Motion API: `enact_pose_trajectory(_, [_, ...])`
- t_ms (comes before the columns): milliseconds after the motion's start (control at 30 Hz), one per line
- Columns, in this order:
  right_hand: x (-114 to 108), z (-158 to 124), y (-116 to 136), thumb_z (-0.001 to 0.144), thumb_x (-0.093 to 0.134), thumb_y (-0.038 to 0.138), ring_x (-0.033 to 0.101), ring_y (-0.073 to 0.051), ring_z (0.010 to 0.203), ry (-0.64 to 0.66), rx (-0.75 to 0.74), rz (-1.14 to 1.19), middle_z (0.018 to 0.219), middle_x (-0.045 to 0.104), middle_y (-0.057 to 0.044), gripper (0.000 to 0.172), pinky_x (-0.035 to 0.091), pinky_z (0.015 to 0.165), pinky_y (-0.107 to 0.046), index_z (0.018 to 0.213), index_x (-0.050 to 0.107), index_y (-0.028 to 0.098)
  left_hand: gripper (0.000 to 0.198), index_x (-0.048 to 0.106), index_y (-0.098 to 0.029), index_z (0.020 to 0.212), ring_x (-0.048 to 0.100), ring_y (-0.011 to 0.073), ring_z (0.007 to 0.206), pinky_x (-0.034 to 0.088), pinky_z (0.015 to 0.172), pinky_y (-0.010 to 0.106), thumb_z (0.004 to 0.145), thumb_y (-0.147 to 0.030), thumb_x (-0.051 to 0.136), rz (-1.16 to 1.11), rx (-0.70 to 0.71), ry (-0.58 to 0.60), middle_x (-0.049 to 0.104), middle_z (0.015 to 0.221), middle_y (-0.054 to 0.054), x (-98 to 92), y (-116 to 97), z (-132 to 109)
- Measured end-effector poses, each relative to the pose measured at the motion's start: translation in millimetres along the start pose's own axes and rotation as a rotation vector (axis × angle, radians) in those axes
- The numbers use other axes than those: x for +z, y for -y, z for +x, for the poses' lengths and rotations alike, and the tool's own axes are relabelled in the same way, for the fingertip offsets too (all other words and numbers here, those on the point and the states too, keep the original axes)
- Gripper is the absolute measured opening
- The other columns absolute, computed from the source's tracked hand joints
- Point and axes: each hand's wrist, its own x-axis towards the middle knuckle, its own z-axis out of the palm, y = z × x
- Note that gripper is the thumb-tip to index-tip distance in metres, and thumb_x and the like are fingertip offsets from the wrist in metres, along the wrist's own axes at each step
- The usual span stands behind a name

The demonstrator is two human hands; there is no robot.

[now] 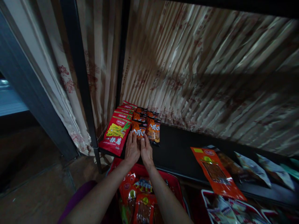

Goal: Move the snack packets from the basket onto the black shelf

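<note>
Where the two hands meet: the front orange packet [138,131], standing at the front of a short row of like packets at the left end of a dark shelf [177,152].
Left hand [132,151]: flat, fingers stretched straight and held close, the tips lying on the packet's lower left part; no curl or pinch shows.
Right hand [146,152]: flat likewise, fingers straight and together, the tips on the packet's lower right edge; its side lies against the left hand.
Neighbour to the right: a second orange packet [153,130], upright and touching the first, with more of its kind lined up behind.
Neighbour to the left: a row of red packets [116,132], leaning back, just beside the left hand.
Below the forearms: a red basket [174,183] holding mixed snack packets, orange and red among them.
Farther right on the shelf: a long orange packet [216,174] lying flat, well apart from the hands, with pale packets beyond it.
Behind the shelf: a striped, patterned curtain [198,77].
Left edge: a dark upright post [80,77] of the shelf frame.
</note>
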Motion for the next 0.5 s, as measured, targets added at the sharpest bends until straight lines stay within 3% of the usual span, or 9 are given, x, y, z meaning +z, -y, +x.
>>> enact_pose_trajectory(500, [-0.2, -2.8, -2.8, 0.087, 0.033, 0.061, 0.046, -0.023, 0.130, 0.009, -0.015, 0.002, 0.139, 0.051, -0.011, 0.067, 0.030, 0.112, -0.041, 0.135, 0.049, 0.017, 0.047, 0.047, -0.011, 0.133, 0.032, 0.0255, 0.139, 0.034, 0.112, 0.046, 0.086, -0.014, 0.039, 0.059, 0.074, -0.054, 0.039, 0.147, 0.017, -0.9, 3.7, -0.6])
